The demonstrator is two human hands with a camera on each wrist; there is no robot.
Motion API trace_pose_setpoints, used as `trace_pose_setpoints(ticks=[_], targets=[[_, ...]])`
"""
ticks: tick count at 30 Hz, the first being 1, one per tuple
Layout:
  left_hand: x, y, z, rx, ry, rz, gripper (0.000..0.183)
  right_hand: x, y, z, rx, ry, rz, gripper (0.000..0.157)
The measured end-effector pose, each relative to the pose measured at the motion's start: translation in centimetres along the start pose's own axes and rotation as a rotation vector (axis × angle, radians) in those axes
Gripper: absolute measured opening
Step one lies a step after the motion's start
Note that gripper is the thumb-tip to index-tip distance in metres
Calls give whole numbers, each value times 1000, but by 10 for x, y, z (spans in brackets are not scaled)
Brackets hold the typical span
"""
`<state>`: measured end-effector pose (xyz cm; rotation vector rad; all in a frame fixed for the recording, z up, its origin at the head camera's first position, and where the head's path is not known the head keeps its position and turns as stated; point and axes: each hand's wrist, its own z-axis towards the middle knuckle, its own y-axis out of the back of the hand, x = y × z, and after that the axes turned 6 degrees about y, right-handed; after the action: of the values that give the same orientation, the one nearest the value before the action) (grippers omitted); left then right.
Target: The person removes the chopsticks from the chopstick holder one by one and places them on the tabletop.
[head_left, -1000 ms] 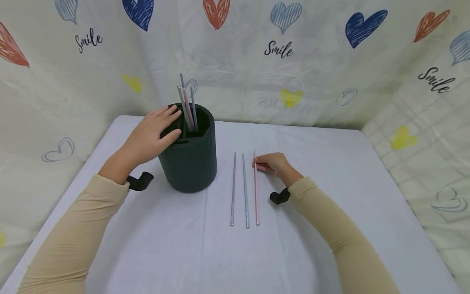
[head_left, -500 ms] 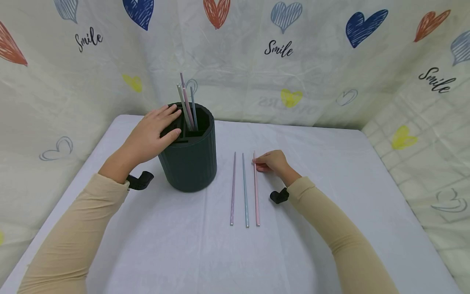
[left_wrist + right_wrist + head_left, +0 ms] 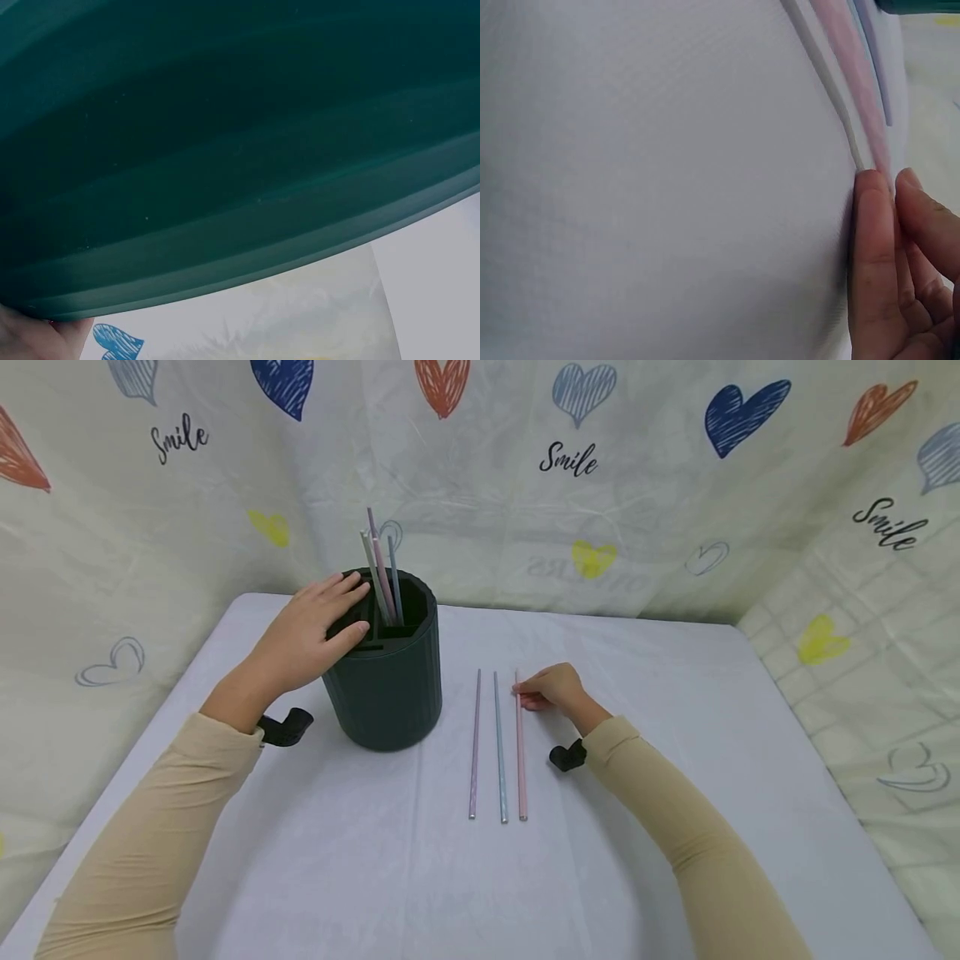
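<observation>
My left hand (image 3: 311, 631) rests over the left rim of a dark green divided holder (image 3: 386, 702), fingers extended across its top and thumb along the near edge. Its ribbed wall (image 3: 240, 165) fills most of the left wrist view. Several slim sticks, one of them pink (image 3: 384, 578), stand leaning in the holder. On the white table, my right hand (image 3: 555, 687) pinches the far end of a thin pink stick (image 3: 521, 760) between thumb and fingers. In the right wrist view the fingertips close on this pink stick (image 3: 859, 71). To its left lie a blue stick (image 3: 500, 752) and a purple stick (image 3: 476, 743), roughly parallel.
A white cloth (image 3: 337, 877) covers the table. Behind it and at the sides hangs a pale curtain (image 3: 487, 485) printed with hearts and "Smile". Black wrist mounts stick out below the left cuff (image 3: 287, 727) and the right cuff (image 3: 567, 756).
My right hand and the pink stick have shifted slightly left, toward the blue stick. The left hand and the holder keep their places.
</observation>
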<state>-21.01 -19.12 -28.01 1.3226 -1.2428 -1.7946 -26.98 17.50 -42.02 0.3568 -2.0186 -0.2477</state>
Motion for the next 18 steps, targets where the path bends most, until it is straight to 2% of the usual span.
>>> trace_pose_setpoints(ticks=[5, 9, 15, 18], targets=[[-2, 0, 0, 1, 0, -2, 62, -1, 4, -2, -1, 3, 61, 21], [-3, 0, 0, 4, -2, -5, 62, 9, 10, -8, -10, 60, 55, 30], [0, 0, 0, 1, -6, 5, 62, 56, 13, -28, 11, 223, 156, 41], [0, -1, 0, -2, -6, 9, 62, 81, 11, -42, 20, 284, 150, 39]])
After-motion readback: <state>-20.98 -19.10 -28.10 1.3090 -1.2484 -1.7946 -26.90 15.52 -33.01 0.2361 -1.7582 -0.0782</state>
